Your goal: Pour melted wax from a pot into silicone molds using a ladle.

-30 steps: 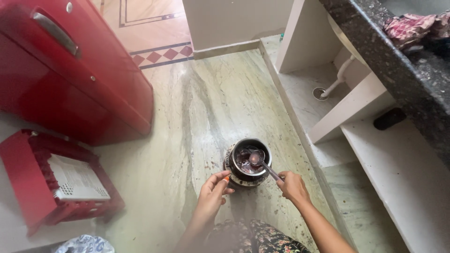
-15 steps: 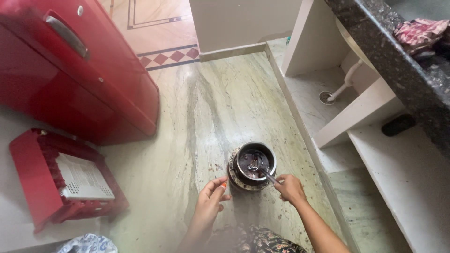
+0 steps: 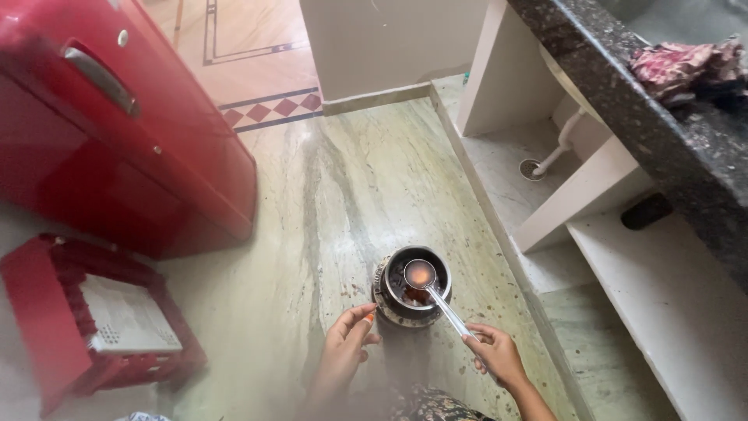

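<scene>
Seen from above, on a pale green marble floor [image 3: 343, 187]: a small dark round pot [image 3: 413, 290], standing on a low metal ring stand [image 3: 383, 290]. Inside the pot, dark pieces in a dark liquid, only partly visible under the spoon.

Right hand [image 3: 499, 355] at the lower right of the pot, grip closed around the end of a long metal spoon [image 3: 440, 300]. Spoon handle slanting up and left from the fingers to the pot; spoon bowl lifted just above the pot opening, level, filled with a reddish-brown liquid. Whether the spoon bowl touches the contents below, hard to tell.

Left hand [image 3: 347, 351] on the lower left side of the pot, grip loose and holding nothing, fingers half curled, fingertips very close to the ring stand; real contact with it not clear. Orange colour on one nail.

Between the two forearms, at the bottom edge, a piece of dark flowered cloth [image 3: 436, 405].

To the left, well apart from the pot, a big red appliance [image 3: 117, 132] with a grey handle, tilted in the view. Below it, a red plastic crate [image 3: 86, 320] with a white perforated part on top.

To the right, white shelves [image 3: 654, 265] under a dark speckled stone counter [image 3: 662, 132]. On the counter, a crumpled pink patterned cloth [image 3: 678, 66]. On the shelf, a small black oblong thing [image 3: 645, 210]. Further back, a white pipe [image 3: 562, 136] going down to a round floor drain [image 3: 531, 168].
</scene>
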